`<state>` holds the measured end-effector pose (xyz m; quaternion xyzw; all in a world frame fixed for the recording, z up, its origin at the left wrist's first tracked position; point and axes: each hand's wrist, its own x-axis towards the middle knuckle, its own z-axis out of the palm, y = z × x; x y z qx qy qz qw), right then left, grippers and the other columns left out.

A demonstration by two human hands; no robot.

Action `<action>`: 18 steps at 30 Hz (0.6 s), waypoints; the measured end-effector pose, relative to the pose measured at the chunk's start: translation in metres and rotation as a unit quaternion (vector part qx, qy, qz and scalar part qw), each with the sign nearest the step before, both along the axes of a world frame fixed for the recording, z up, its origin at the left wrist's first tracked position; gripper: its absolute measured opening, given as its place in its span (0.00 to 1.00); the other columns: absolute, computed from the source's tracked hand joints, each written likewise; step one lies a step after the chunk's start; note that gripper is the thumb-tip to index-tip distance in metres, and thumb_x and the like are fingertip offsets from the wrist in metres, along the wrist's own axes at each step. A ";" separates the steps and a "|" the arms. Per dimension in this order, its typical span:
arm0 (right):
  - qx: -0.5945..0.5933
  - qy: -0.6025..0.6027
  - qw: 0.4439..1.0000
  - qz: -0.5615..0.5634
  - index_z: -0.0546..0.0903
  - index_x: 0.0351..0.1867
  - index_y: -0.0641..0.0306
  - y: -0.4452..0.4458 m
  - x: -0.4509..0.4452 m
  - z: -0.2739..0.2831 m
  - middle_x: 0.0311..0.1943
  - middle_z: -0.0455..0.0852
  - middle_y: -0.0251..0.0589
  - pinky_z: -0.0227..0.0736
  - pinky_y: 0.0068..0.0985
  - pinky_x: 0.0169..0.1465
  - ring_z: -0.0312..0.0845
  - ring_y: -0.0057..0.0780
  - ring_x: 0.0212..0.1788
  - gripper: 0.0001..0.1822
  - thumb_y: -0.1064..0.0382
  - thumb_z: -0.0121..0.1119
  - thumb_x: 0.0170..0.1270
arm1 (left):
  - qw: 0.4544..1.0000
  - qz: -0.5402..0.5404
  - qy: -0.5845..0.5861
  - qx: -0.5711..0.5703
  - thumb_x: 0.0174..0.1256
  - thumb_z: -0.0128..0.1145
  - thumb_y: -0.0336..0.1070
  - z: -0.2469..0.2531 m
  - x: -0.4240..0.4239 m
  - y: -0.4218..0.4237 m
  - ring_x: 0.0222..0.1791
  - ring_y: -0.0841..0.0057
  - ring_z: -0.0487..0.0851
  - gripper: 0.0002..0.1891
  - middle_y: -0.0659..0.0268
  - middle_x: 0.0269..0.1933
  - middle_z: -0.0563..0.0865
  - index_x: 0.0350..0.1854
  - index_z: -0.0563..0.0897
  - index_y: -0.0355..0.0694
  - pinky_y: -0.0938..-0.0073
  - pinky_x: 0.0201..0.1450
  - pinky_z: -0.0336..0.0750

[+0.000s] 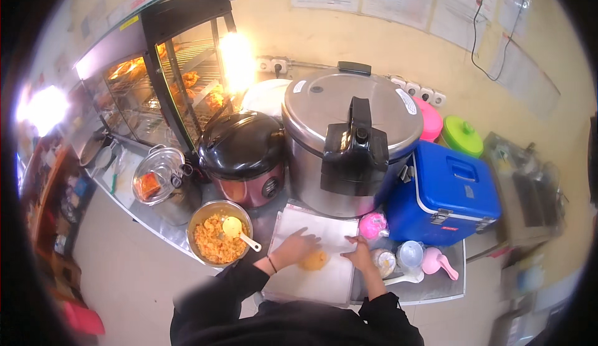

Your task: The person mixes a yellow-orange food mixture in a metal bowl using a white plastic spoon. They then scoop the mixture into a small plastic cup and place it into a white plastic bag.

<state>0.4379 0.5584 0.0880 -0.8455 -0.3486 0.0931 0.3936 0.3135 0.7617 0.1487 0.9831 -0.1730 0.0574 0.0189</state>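
In front of me lies a stack of white wrapping paper sheets (pixel 322 224). On the top sheet sits a small, flattened orange-yellow patch of food (pixel 313 260), blurred, its kind unclear. Reaching in from the left, my left hand (pixel 295 251) is over the paper beside the food, fingers apart. My right hand (pixel 360 255) is at the sheet's right edge, thumb and forefinger spread, with nothing seen between them. Left of the stack stands a metal bowl (pixel 191 234) of orange seasoned rice (pixel 217 245), with a pale yellow rice scoop (pixel 233 228) resting in it.
Behind the paper stand a large steel rice cooker (pixel 303 177), a smaller dark-lidded cooker (pixel 240 145) and a blue cool box (pixel 448 196). A lit glass display warmer (pixel 187 75) holds fried food. At right are a pink scoop (pixel 434 261), a clear cup (pixel 411 254) and jar (pixel 384 263).
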 end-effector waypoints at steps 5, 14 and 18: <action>0.000 0.014 0.999 0.041 0.81 0.33 0.64 -0.002 0.008 -0.018 0.29 0.77 0.43 0.67 0.25 0.43 0.72 0.35 0.39 0.14 0.73 0.57 0.39 | 0.994 0.027 0.033 -0.103 0.54 0.46 0.40 -0.030 -0.036 -0.012 0.59 0.76 0.63 0.21 0.65 0.57 0.68 0.52 0.69 0.44 0.63 0.63 0.49; -0.143 0.213 0.962 -0.089 0.77 0.22 0.71 -0.020 -0.025 -0.008 0.13 0.78 0.42 0.69 0.23 0.20 0.73 0.26 0.12 0.12 0.61 0.59 0.47 | 0.984 0.022 0.041 -0.171 0.58 0.44 0.51 -0.024 -0.063 -0.022 0.65 0.74 0.50 0.28 0.64 0.64 0.57 0.59 0.61 0.45 0.56 0.64 0.38; -0.229 0.307 0.923 0.015 0.78 0.22 0.69 -0.040 -0.057 0.016 0.13 0.77 0.41 0.67 0.21 0.18 0.71 0.23 0.12 0.18 0.52 0.61 0.47 | 0.982 0.001 0.027 -0.185 0.58 0.46 0.48 -0.030 -0.064 -0.011 0.63 0.76 0.57 0.23 0.66 0.61 0.64 0.55 0.67 0.46 0.58 0.65 0.39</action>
